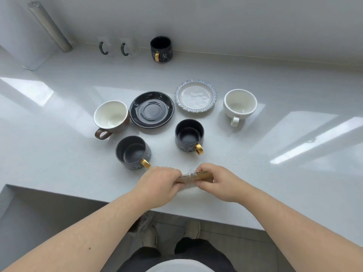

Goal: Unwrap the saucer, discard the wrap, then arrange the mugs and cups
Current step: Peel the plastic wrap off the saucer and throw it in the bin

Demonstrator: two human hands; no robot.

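Both hands grip a flat brown saucer (pixel 198 176) wrapped in clear plastic, near the counter's front edge: my left hand (pixel 160 183) on its left end, my right hand (pixel 218 180) on its right end. Beyond lie a black saucer (pixel 151 109) and a blue-rimmed white saucer (pixel 196 95). A brown-handled cup (pixel 111 117) with a white inside stands at the left, a white cup (pixel 240 105) at the right. Two dark mugs with gold handles (pixel 133 152) (pixel 189 134) stand closer in. A third dark mug (pixel 160 48) is by the back wall.
Two clear glass mugs with green handles (pixel 107 47) (pixel 128 48) stand at the back wall beside the dark mug. A grey metal cylinder (pixel 50 26) leans at the far left. A recessed sink (pixel 39 213) lies at the lower left. Below the counter edge are my feet.
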